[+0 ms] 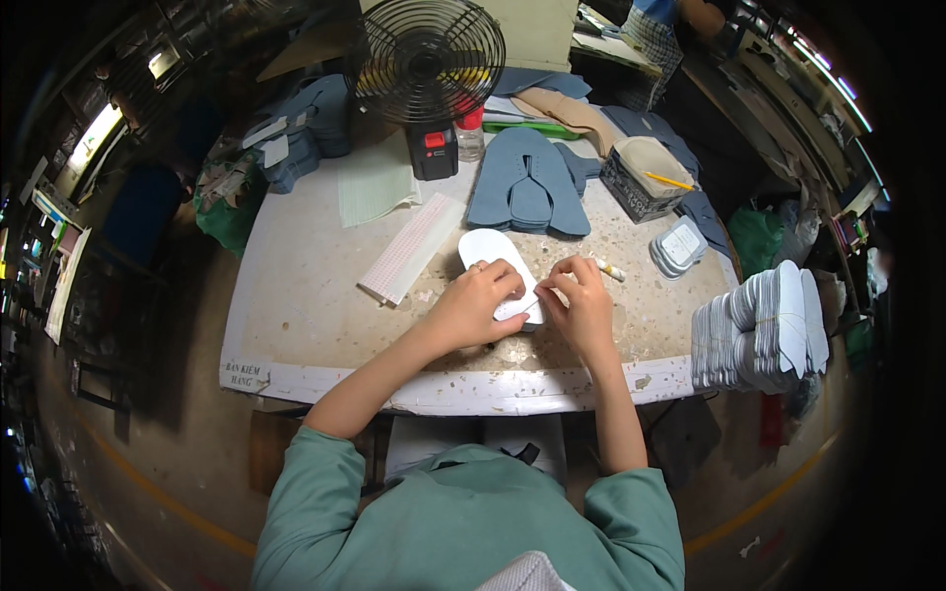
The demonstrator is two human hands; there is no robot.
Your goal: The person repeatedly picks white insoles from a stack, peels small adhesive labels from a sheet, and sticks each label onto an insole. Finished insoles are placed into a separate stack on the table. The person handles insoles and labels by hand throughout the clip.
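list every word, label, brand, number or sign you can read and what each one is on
Table: dark lettering on its white front edge, at left; wording not copied here.
Pink-and-white sheet: fine pink marks, too small to read.
Black fan base: small pale marks, too small to read.
White sole-shaped piece: no readable text visible.

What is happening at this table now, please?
A person works with both bare hands on a white, rounded flat piece at the table. The left hand rests over it, and the right hand has its fingertips at the right edge; whether they pinch something is unclear. Beyond lie blue-grey cut pieces; a bundle of pale pieces stands at the table's right side.
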